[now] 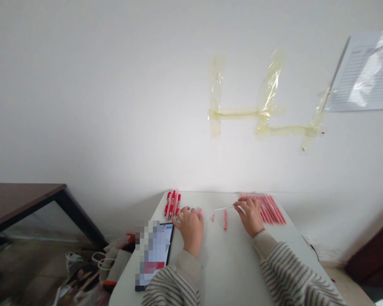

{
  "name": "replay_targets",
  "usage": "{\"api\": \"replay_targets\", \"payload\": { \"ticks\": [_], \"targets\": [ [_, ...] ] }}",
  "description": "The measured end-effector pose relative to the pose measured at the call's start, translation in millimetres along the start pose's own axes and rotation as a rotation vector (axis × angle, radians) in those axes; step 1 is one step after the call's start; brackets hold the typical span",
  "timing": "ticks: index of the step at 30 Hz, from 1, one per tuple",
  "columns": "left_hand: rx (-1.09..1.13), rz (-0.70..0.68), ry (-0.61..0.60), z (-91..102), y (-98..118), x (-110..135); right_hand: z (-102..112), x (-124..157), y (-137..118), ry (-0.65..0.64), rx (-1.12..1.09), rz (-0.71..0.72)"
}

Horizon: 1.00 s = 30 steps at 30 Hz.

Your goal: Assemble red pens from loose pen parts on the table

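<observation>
My right hand pinches one end of a thin, pale pen refill between thumb and fingertips, its other end pointing left. Below the refill, a pink pen barrel lies on the white table, with a small pink pen part to its left. My left hand rests palm down with fingers apart, just in front of a group of red and pink pens. Another pink piece shows beside its thumb; whether they touch I cannot tell.
A row of pink pens lies behind my right hand. A phone lies at the table's left edge. A white wall with yellowed tape rises behind. A brown desk stands left, with bags and cables on the floor.
</observation>
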<state>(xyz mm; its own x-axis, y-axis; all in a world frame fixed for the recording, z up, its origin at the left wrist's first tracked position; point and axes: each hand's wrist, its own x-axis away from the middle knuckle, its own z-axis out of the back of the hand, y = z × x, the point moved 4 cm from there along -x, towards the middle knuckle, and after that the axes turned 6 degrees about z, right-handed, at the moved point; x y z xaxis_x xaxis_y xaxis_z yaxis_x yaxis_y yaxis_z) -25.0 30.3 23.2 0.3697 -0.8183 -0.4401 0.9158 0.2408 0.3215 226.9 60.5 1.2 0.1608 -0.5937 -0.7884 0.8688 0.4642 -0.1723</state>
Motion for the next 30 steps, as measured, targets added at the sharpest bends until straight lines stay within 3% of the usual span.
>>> {"api": "replay_targets", "payload": {
  "ticks": [7,15,30],
  "targets": [
    [0.113,-0.038,-0.033,-3.0,4,-1,-2,1,0,-0.011,0.000,0.006],
    [0.362,-0.234,-0.159,-8.4,21,4,-7,2,-5,-0.076,-0.054,0.061],
    [0.407,-0.206,-0.158,-8.3,21,5,-5,2,-10,-0.092,-0.105,0.090]
  ]
}}
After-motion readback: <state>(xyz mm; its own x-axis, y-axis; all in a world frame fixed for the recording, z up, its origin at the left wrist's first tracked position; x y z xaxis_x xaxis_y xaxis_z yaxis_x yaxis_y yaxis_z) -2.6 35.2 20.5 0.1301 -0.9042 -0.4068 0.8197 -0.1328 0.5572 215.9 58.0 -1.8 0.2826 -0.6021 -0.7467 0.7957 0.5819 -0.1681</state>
